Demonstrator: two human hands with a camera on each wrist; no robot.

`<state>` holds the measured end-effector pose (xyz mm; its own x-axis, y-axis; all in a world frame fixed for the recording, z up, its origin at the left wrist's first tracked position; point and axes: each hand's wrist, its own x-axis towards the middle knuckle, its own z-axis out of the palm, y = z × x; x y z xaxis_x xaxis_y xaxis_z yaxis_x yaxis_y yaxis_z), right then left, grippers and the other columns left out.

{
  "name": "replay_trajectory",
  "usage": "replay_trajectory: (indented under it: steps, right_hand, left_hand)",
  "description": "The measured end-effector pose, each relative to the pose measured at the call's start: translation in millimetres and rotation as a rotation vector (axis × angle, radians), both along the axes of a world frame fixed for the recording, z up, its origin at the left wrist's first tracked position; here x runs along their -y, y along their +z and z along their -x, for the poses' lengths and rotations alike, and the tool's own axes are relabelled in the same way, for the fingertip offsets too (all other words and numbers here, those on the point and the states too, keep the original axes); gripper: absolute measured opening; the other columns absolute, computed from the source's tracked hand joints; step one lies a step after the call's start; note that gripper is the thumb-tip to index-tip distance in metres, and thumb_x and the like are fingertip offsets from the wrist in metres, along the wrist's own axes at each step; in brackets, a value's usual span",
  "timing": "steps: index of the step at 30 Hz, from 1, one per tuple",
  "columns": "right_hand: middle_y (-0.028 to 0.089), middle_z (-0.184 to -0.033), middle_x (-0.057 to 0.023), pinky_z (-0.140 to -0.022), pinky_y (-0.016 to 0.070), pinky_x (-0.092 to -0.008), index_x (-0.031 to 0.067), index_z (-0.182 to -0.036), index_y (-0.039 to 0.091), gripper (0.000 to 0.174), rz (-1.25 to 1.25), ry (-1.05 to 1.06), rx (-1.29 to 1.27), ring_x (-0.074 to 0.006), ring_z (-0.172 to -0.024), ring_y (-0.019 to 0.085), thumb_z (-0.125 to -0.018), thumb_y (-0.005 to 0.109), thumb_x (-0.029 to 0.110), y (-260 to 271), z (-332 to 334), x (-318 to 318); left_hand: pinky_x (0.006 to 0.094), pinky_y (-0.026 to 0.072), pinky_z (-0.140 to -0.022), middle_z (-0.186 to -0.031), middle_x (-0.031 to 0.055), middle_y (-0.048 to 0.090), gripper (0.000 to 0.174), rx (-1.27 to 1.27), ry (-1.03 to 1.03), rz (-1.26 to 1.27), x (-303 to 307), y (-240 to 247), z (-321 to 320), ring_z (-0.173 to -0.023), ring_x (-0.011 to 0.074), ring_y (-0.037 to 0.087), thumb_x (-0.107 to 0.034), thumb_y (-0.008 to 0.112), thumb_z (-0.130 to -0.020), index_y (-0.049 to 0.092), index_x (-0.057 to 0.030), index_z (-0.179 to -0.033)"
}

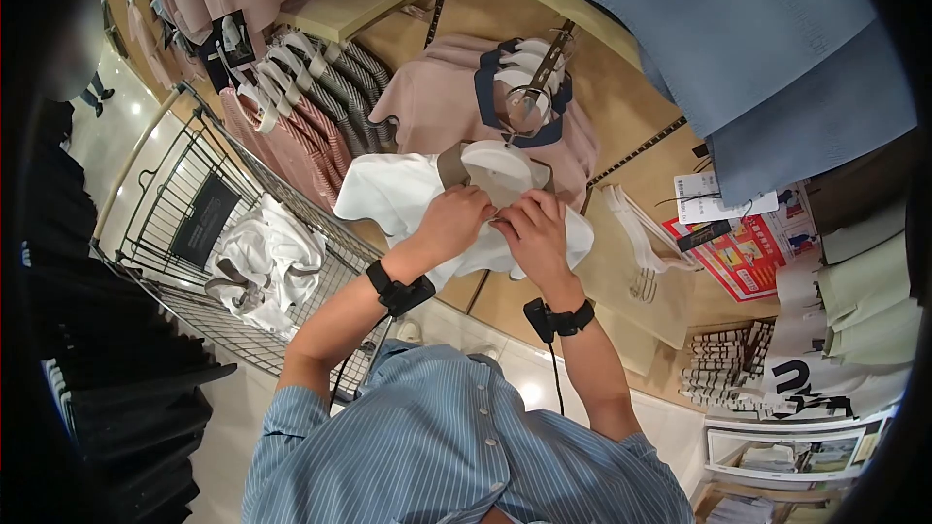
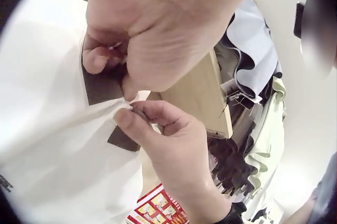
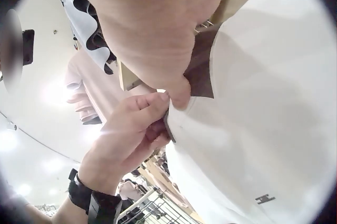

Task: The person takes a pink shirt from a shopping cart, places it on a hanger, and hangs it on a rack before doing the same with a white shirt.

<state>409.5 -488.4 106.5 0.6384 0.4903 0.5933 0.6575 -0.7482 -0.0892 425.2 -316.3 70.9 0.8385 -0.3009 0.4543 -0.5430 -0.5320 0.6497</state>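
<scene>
A white shirt (image 1: 388, 196) with a brown collar (image 1: 452, 167) hangs on a white hanger (image 1: 497, 167) in front of the person. The left hand (image 1: 454, 221) and right hand (image 1: 536, 235) meet at the collar's front opening. In the left wrist view, the right hand (image 2: 176, 140) pinches the white placket between the brown collar tips (image 2: 124, 138), while the left hand (image 2: 158, 29) has its fingers curled at the collar. The right wrist view shows the left hand (image 3: 124, 134) pinching the cloth edge beside a collar tip, touching the right hand (image 3: 152, 29).
A wire cart (image 1: 146, 277) at the left holds a crumpled white garment (image 1: 282, 262). Pink shirts (image 1: 427, 87) and striped shirts (image 1: 349, 87) hang behind. Blue garments (image 1: 738, 49) hang at the upper right, above a red sign (image 1: 743, 257). Dark clothes (image 1: 116, 398) line the left side.
</scene>
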Motion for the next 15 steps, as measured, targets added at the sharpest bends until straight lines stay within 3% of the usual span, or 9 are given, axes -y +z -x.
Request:
replay_trajectory:
  steps: [3, 6, 9, 12, 13, 15]
  right_hand:
    - [0.061, -0.084, -0.0002, -0.083, 0.0383, -0.0393, 0.0092, -0.079, 0.066, 0.016, 0.000, -0.016, 0.026, -0.0226, -0.100, 0.053, -0.068, 0.077, 0.013, -1, -2, -1]
    - [0.061, -0.093, -0.0021, -0.086, 0.0384, -0.0409, 0.0089, -0.084, 0.067, 0.022, 0.037, -0.025, 0.007, -0.0245, -0.104, 0.052, -0.067, 0.079, 0.015, -6, -2, 1]
    - [0.059, -0.106, -0.0066, -0.091, 0.0382, -0.0422, 0.0070, -0.103, 0.064, 0.040, 0.009, 0.002, -0.096, -0.0278, -0.109, 0.050, -0.067, 0.080, 0.016, 6, 2, 5]
    - [0.054, -0.117, -0.0111, -0.099, 0.0355, -0.0442, 0.0047, -0.124, 0.053, 0.061, -0.199, -0.101, -0.095, -0.0331, -0.115, 0.045, -0.073, 0.078, 0.024, 1, -4, 17]
    - [0.055, -0.120, -0.0172, -0.095, 0.0397, -0.0453, 0.0007, -0.131, 0.045, 0.065, -0.174, -0.173, -0.050, -0.0377, -0.114, 0.048, -0.078, 0.075, 0.024, -6, -11, 27]
    - [0.058, -0.118, -0.0209, -0.091, 0.0431, -0.0450, -0.0013, -0.130, 0.046, 0.062, -0.341, -0.166, -0.255, -0.0394, -0.111, 0.053, -0.081, 0.074, 0.023, -16, -21, 35]
  left_hand:
    - [0.0439, 0.0475, -0.073, -0.086, 0.0141, 0.063, 0.011, -0.014, 0.011, 0.002, 0, 1, -2, -0.083, 0.0350, 0.059, -0.013, 0.060, -0.085, 0.061, -0.0016, -0.084]
    - [0.0433, 0.0476, -0.072, -0.085, 0.0137, 0.062, 0.011, -0.005, 0.003, 0.035, 0, 0, -3, -0.082, 0.0346, 0.059, -0.013, 0.060, -0.085, 0.061, -0.0020, -0.083]
    - [0.0415, 0.0478, -0.072, -0.083, 0.0121, 0.060, 0.010, 0.036, -0.037, 0.012, -6, -1, -4, -0.081, 0.0331, 0.057, -0.013, 0.062, -0.084, 0.060, -0.0027, -0.083]
    - [0.0390, 0.0483, -0.071, -0.084, 0.0091, 0.056, 0.008, 0.111, -0.034, -0.038, -11, -2, 1, -0.082, 0.0303, 0.055, -0.012, 0.063, -0.083, 0.060, -0.0039, -0.083]
    - [0.0382, 0.0485, -0.071, -0.085, 0.0080, 0.055, 0.008, 0.134, -0.022, -0.052, -12, -5, 1, -0.082, 0.0294, 0.054, -0.012, 0.063, -0.082, 0.060, -0.0045, -0.083]
    - [0.0371, 0.0487, -0.070, -0.086, 0.0063, 0.053, 0.007, 0.151, -0.007, -0.081, -13, -12, 4, -0.084, 0.0278, 0.053, -0.011, 0.063, -0.082, 0.060, -0.0056, -0.084]
